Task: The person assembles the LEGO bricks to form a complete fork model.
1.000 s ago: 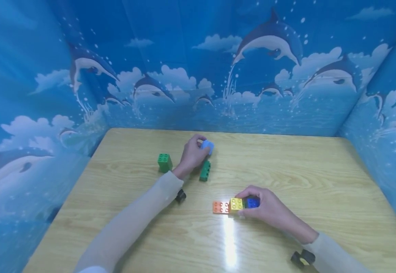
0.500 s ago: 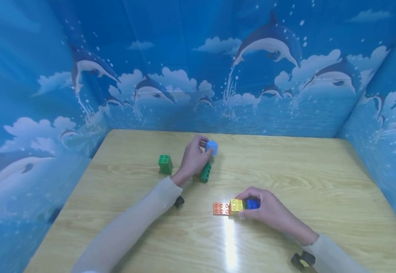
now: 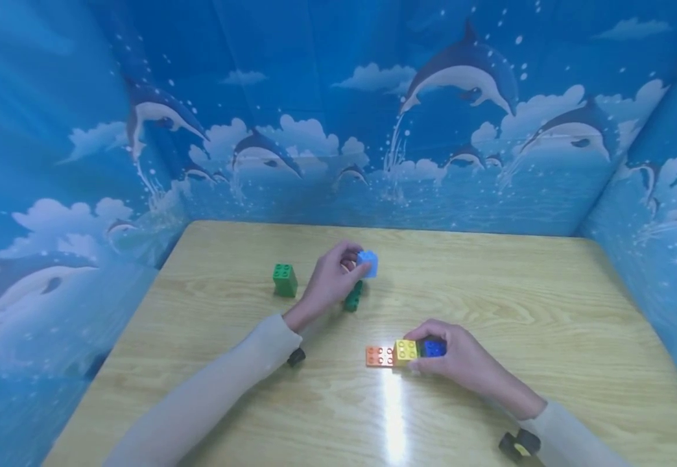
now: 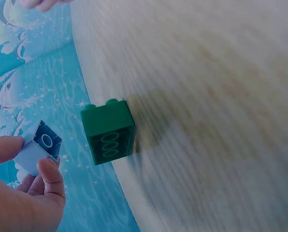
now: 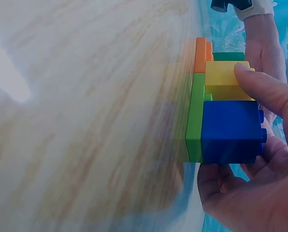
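Observation:
My left hand (image 3: 331, 280) pinches a light blue brick (image 3: 369, 264) above the far part of the table; its hollow underside shows in the left wrist view. Just under that hand lies a green brick (image 4: 108, 121) on its side, partly covered in the head view. My right hand (image 3: 458, 353) grips a yellow brick (image 3: 405, 350) between thumb and fingers. The yellow brick sits beside a dark blue brick (image 5: 231, 130) on a light green plate (image 5: 196, 116). A flat orange brick (image 3: 379, 357) touches the yellow one's left side.
Another green brick (image 3: 285, 280) stands upright left of my left hand. The wooden table (image 3: 525, 285) reaches back to a blue dolphin-print curtain (image 3: 292, 78), which also hangs along both sides. A bright glare streak lies in front of the orange brick.
My left hand has moved right and slightly toward me with the light blue brick, which has turned a little. My right hand stays on the yellow brick.

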`<state>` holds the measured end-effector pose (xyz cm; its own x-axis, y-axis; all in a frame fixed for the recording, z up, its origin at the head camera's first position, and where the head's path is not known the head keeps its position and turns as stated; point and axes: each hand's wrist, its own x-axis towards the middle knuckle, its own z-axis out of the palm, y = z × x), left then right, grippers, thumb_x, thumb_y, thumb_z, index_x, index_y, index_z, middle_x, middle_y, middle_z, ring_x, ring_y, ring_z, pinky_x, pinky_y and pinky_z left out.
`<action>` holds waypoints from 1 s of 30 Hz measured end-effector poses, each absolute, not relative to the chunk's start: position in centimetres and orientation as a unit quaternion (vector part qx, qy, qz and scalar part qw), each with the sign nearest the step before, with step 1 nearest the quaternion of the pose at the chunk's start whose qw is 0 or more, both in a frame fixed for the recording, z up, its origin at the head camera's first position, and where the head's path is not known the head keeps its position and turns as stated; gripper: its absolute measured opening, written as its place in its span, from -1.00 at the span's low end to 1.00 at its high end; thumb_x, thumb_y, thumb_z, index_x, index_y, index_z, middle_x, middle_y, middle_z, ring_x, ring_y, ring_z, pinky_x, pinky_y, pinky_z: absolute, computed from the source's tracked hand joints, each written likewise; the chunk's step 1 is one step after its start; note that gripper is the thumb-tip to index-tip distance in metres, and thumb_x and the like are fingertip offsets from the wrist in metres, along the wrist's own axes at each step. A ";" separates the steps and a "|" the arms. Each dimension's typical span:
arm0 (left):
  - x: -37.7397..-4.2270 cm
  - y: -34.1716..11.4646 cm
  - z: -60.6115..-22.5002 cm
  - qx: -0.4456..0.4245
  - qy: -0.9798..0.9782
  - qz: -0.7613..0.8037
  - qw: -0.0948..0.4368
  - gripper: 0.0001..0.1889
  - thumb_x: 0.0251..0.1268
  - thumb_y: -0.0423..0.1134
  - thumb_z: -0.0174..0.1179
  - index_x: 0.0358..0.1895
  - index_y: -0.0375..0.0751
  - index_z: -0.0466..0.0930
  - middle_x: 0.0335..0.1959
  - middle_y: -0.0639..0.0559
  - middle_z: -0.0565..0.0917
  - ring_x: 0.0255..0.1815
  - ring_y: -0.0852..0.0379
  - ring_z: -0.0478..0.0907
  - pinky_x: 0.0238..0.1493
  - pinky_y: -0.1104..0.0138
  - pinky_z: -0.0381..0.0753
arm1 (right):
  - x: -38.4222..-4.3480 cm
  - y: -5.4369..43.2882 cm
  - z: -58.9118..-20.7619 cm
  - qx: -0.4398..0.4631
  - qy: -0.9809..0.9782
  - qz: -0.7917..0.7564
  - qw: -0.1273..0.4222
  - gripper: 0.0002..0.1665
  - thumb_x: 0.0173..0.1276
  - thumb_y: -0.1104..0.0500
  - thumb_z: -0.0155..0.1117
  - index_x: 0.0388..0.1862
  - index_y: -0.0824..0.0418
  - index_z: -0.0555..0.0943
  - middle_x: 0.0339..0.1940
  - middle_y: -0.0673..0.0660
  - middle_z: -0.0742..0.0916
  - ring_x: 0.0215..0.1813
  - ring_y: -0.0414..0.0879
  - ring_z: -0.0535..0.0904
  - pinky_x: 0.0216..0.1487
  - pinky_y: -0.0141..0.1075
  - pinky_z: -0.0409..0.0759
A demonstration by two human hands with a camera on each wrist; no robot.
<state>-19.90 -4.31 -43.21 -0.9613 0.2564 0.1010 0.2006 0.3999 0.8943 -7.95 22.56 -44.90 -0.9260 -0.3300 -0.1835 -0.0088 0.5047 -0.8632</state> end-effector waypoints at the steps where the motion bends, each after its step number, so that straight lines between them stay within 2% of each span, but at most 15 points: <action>1: -19.6 -4.4 -43.2 0.141 0.836 0.529 0.026 -0.59 0.59 -0.16 0.39 0.33 -0.27 0.60 -0.02 0.01 0.71 -0.07 0.09 0.65 -0.06 0.20 0.73 | -7.9 22.6 -44.9 -0.100 0.851 -0.488 0.164 -0.52 0.24 0.02 0.74 0.12 -0.02 0.78 0.12 -0.02 0.77 0.19 0.04 0.62 0.20 0.01 0.62; 8: -17.9 -5.4 -43.1 0.175 0.829 0.530 0.042 -0.62 0.52 -0.22 0.42 0.28 -0.24 0.64 -0.03 0.03 0.72 -0.11 0.09 0.65 -0.09 0.22 0.73 | -7.9 22.6 -44.9 -0.098 0.850 -0.493 0.160 -0.52 0.23 0.04 0.73 0.13 -0.01 0.78 0.11 -0.02 0.77 0.18 0.05 0.62 0.20 0.00 0.61; 18: -15.6 -6.2 -43.1 0.185 0.819 0.536 0.091 -0.69 0.43 -0.33 0.47 0.16 -0.18 0.68 -0.17 0.04 0.71 -0.17 0.08 0.65 -0.15 0.26 0.71 | -7.8 22.4 -44.8 -0.104 0.849 -0.494 0.156 -0.51 0.25 0.05 0.73 0.14 0.02 0.79 0.12 -0.02 0.78 0.22 0.06 0.63 0.27 0.07 0.59; 24: -14.0 -6.3 -43.4 0.191 0.815 0.537 0.107 -0.67 0.41 -0.36 0.48 0.18 -0.21 0.69 -0.16 0.06 0.71 -0.16 0.10 0.66 -0.14 0.29 0.72 | -7.7 22.4 -44.9 -0.097 0.851 -0.491 0.159 -0.55 0.26 0.07 0.72 0.12 -0.01 0.78 0.12 -0.03 0.78 0.26 0.09 0.62 0.35 0.22 0.55; 30: -12.9 -6.3 -44.0 0.198 0.811 0.535 0.128 -0.62 0.42 -0.33 0.47 0.26 -0.14 0.74 -0.11 0.10 0.73 -0.13 0.12 0.67 -0.10 0.28 0.74 | -7.8 22.4 -44.9 -0.093 0.852 -0.490 0.159 -0.56 0.25 0.07 0.73 0.10 -0.03 0.79 0.11 -0.04 0.78 0.26 0.07 0.62 0.34 0.22 0.55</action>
